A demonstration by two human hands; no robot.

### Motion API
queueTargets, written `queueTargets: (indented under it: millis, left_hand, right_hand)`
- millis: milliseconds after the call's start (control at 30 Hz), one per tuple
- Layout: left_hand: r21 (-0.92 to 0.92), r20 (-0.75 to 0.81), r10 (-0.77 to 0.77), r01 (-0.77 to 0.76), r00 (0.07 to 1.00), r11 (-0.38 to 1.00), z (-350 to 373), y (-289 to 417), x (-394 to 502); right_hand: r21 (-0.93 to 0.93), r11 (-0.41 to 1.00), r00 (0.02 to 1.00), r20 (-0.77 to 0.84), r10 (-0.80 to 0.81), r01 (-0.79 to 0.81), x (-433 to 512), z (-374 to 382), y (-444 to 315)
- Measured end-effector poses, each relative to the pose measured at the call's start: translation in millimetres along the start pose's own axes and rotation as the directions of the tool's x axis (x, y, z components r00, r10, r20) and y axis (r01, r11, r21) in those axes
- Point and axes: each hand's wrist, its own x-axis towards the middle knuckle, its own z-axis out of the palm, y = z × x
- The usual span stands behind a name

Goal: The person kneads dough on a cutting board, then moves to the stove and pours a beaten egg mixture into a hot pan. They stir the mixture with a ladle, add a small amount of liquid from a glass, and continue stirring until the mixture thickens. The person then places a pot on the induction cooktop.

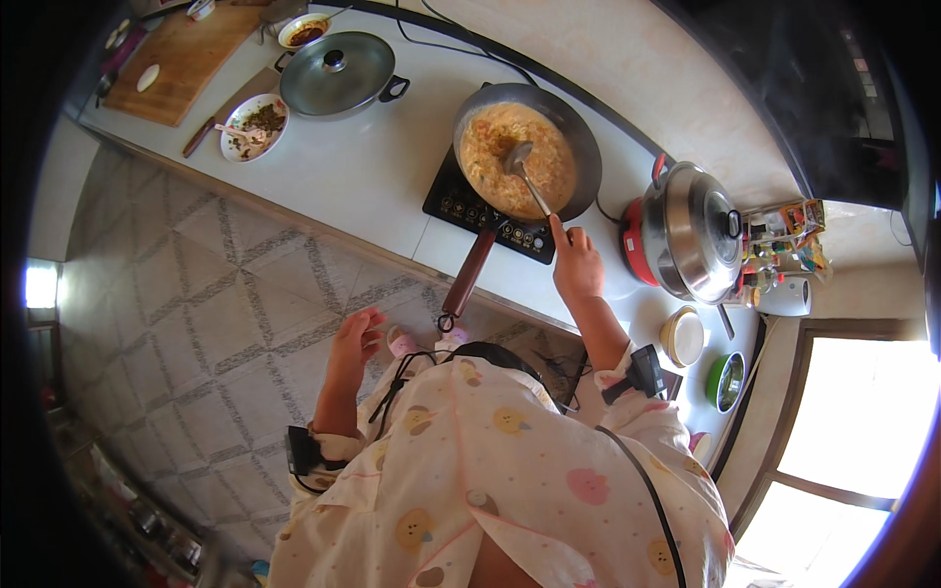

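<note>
My right hand (578, 266) is closed around the handle of a metal ladle (519, 156), whose bowl rests in the soupy food inside a dark wok (588, 162). The food (489, 136) is orange-yellow with pale and reddish bits, and a darker patch lies beside the ladle. Under the wok is a black induction cooker (456, 202). The wok's brown handle (470, 272) points towards me over the counter edge, with no hand on it. My left hand (358, 338) hangs in the air left of that handle, fingers loosely curled and apart, holding nothing.
Left on the counter (353, 184) are a lidded pan (334, 81), a bowl of chopped seasoning (253, 128), a knife (200, 137), a sauce bowl (303, 31) and a wooden board (176, 66). To the right stand a lidded steel pot (695, 231), a pale bowl (685, 338) and a green bowl (726, 382).
</note>
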Motion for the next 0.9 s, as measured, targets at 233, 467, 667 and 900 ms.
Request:
queueTargets:
  millis: [233,467,667,900]
  left_hand:
    - [0.032,0.004,0.014,-0.014,1.0,0.999,-6.7,11.3,5.8]
    - [0.067,0.039,0.011,-0.014,0.999,0.998,-8.6,20.6,18.7]
    - [0.074,0.025,0.021,-0.022,0.999,0.997,-6.5,23.9,27.3]
    - [0.067,-0.048,0.015,-0.012,0.999,0.998,9.0,12.2,22.0]
  right_hand:
    - [0.632,0.745,0.948,-0.048,0.314,-0.214,-0.2,-27.9,26.5]
    - [0.936,-0.177,0.867,0.35,0.354,-0.306,-9.1,-60.5,33.8]
    - [0.89,-0.412,0.941,0.289,0.179,-0.195,-2.6,-61.2,37.5]
    - [0.965,-0.252,0.977,0.115,0.179,-0.067,8.1,-50.1,39.4]
